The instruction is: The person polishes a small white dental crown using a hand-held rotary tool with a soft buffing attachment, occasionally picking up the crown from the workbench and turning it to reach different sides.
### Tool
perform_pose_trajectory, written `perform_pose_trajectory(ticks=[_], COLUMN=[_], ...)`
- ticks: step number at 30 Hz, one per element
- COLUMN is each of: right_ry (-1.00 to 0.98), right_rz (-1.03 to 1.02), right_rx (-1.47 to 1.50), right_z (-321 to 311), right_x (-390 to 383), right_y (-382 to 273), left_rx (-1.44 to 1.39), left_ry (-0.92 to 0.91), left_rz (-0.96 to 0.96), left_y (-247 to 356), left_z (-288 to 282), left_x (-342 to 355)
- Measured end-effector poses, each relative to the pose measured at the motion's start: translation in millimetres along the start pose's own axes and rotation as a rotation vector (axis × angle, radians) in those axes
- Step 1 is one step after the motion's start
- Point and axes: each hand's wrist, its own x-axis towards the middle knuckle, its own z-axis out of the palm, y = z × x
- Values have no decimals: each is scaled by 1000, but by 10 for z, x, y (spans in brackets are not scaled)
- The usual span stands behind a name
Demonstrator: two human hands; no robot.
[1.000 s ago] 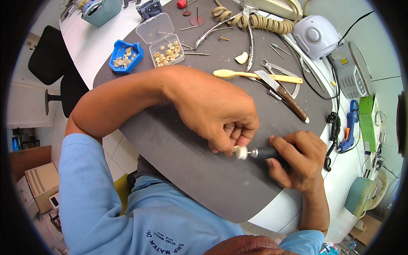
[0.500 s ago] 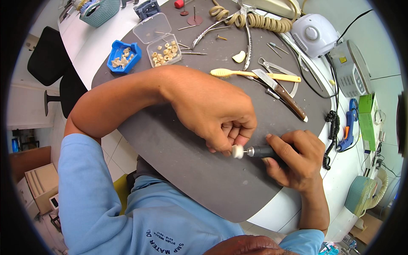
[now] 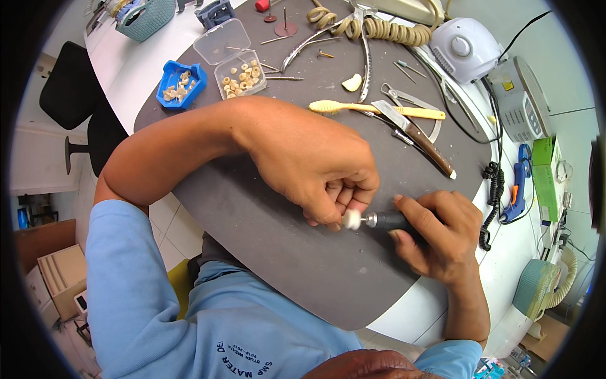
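Note:
My right hand (image 3: pixel 440 232) is wrapped round a dark rotary handpiece (image 3: pixel 392 221) that points left. On its thin metal shank sits a small white buffing wheel (image 3: pixel 351 220). My left hand (image 3: pixel 322 161) reaches across from the left with its wrist bent. Its thumb and fingers are pinched together right against the wheel. Whatever they hold is hidden behind the fingers. Both hands are above the near part of the grey mat (image 3: pixel 303 271).
Beyond my hands lie a yellow toothbrush (image 3: pixel 404 112), a wooden-handled knife (image 3: pixel 429 149) and calipers (image 3: pixel 413 100). A hinged clear box (image 3: pixel 222 40) of tooth-like crowns stands beside a blue tray (image 3: pixel 199 81). A coiled beige hose (image 3: pixel 398 33), white unit (image 3: pixel 466 50) and blue glue gun (image 3: pixel 519 189) are farther off.
The whole view has shifted very slightly. Both hands keep the same hold, with the wheel still at my left fingertips.

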Motion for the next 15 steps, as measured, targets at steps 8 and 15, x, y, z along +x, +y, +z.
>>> perform_pose_trajectory(ticks=[8, 15], right_ry=[3, 9], right_rz=[-2, -2], right_rx=[1, 10], right_z=[-3, -16], right_x=[9, 23], right_y=[9, 4], left_rx=[9, -15], left_ry=[0, 4], left_rz=[-1, 5], left_y=[-10, 0], left_z=[-4, 9], left_x=[5, -14])
